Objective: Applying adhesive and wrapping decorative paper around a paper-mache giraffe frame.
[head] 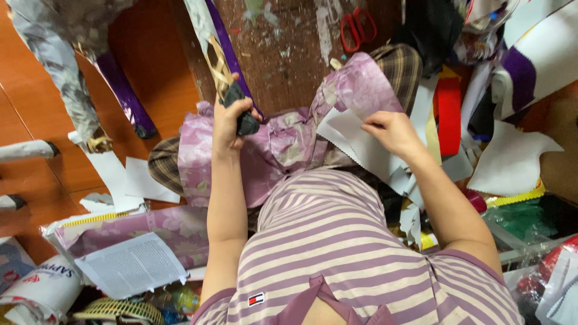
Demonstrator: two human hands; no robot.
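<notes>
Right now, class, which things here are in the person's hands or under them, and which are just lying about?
In hand:
left hand grips black-handled scissors
right hand holds white fabric piece
purple floral cloth across the lap

Lying about:
red scissors on the wooden board
red strip
printed paper sheet

I see a polished orange-brown wooden floor [159, 57] on one side, evenly lit. At the top stands a worn dark wooden board spattered with pale paint [283, 48], with 1 pair of red-handled scissors [358, 27] lying on it. A purple-wrapped leg of furniture [123, 93] slants across the floor. Loose white paper sheets [141, 180] lie nearby, and mixed fabric scraps [481, 90] crowd the other side.
</notes>
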